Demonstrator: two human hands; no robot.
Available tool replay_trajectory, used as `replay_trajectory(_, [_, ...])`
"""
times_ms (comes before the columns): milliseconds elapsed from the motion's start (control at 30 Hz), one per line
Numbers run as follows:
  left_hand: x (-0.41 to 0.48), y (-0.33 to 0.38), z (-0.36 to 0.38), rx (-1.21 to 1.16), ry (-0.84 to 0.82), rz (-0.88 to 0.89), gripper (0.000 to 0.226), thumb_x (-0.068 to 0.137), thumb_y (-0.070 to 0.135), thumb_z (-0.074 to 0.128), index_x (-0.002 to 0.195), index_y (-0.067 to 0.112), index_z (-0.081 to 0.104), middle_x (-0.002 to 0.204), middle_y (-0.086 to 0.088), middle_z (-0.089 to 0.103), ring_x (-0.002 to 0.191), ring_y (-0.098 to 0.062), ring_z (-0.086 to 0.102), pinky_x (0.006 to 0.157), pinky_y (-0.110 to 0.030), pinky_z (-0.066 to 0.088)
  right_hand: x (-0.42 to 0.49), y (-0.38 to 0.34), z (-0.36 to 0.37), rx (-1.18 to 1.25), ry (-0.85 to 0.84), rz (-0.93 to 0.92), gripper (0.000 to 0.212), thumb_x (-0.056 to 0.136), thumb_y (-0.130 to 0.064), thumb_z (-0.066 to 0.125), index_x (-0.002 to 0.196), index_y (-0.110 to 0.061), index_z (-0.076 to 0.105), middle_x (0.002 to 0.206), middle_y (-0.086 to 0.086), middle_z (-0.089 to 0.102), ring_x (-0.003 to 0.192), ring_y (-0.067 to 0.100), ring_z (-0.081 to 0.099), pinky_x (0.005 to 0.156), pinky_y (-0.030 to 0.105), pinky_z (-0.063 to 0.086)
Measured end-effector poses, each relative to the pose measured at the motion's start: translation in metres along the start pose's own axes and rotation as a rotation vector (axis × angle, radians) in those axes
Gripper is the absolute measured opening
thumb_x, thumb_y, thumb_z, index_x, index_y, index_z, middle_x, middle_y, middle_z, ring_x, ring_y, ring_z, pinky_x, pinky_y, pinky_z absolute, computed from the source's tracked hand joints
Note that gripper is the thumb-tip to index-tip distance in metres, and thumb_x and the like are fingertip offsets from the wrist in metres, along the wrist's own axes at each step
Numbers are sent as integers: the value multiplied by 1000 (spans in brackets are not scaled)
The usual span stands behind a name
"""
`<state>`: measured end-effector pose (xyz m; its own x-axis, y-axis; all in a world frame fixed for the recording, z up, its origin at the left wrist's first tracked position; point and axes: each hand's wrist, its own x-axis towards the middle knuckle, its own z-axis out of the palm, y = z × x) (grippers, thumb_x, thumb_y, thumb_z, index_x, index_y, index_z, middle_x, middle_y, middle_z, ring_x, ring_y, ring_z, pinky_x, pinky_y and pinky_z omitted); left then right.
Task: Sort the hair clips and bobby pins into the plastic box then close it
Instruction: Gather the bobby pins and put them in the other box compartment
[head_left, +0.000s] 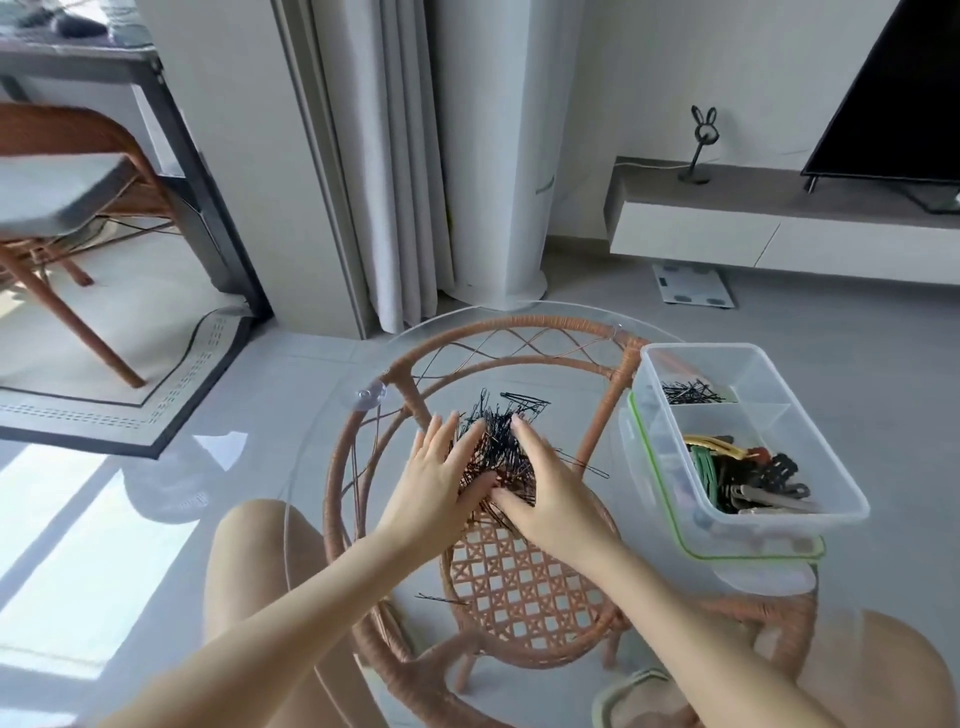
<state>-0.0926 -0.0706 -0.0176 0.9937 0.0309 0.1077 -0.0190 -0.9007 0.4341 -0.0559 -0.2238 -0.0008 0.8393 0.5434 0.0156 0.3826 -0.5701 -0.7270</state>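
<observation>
A heap of black bobby pins (496, 439) lies on the round glass tabletop (322, 441). My left hand (434, 480) and my right hand (545, 483) press against the heap from either side, fingers spread, thumbs nearly touching at its near edge. To the right stands a clear plastic box (753, 431) with compartments. Its far compartment holds a few bobby pins (691, 392); its near one holds coloured hair clips (748, 475). The box sits on its green-rimmed lid (675, 525). One stray pin (441, 599) lies near my left forearm.
The glass top rests on a rattan frame (519, 577) with a woven lower shelf. My knees show under the glass. Beyond are a curtain, a white column unit, a low TV cabinet (779, 228) at right, and a chair (67, 208) at left.
</observation>
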Motion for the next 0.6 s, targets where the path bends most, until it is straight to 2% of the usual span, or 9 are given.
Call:
replay_trajectory(33, [5,0,1,-69,45,-22,60,94,48,33,147,24,21,157,-6,17,147,-24,4,117,-35,2,3,-6,0,124,22,8,70,88,-25,56,145,-22,15,152,-6,23,138,5,21,111,19,19])
replay_trajectory(100, [14,-3,2,-108,168,-61,56,94,47,30,143,20,33,153,-5,30,146,-23,14,119,-39,5,13,-11,-6,272,189,33,56,88,-19,55,139,-22,32,145,-6,39,129,1,34,105,13,26])
replay_trajectory(167, [27,-9,1,-52,235,-163,62,91,54,19,140,22,38,151,-1,35,145,-22,18,119,-46,5,31,-3,-14,225,383,83,45,90,-23,52,133,-18,41,138,-2,48,125,7,42,107,25,33])
replay_trajectory(200, [34,-12,-1,-27,209,-217,63,91,57,16,141,24,36,152,1,32,145,-23,16,119,-48,1,43,4,-18,160,427,131,44,91,-28,50,133,-17,41,139,1,47,127,12,41,109,33,33])
replay_trajectory(233, [42,-14,-1,-10,154,-249,62,92,57,15,143,27,32,154,2,27,146,-23,13,118,-48,-2,55,11,-22,82,416,183,46,92,-32,46,134,-15,40,141,4,45,131,18,38,111,39,30])
replay_trajectory(300, [57,-14,-1,-18,32,-233,56,96,52,14,146,28,24,156,4,18,147,-22,6,117,-46,-7,74,23,-22,-80,269,255,50,94,-40,38,138,-17,34,148,8,34,139,27,23,115,45,19])
replay_trajectory(400, [70,-5,-1,-124,-67,-137,51,100,41,16,147,23,24,156,5,21,147,-17,4,120,-37,-5,78,28,-12,-149,49,194,48,96,-43,28,141,-26,29,154,8,18,143,30,6,114,45,12])
replay_trajectory(500, [65,7,-5,-215,-72,-81,46,102,32,20,142,18,36,152,1,32,146,-16,13,118,-27,2,60,20,-3,-7,7,87,43,98,-36,28,140,-26,32,151,1,28,142,23,14,114,40,16])
replay_trajectory(600, [45,12,-9,-376,-35,-131,42,102,30,26,127,14,56,136,-9,54,140,-19,30,112,-30,24,34,12,3,178,107,34,38,98,-27,34,135,-19,43,139,1,48,131,12,40,110,30,32])
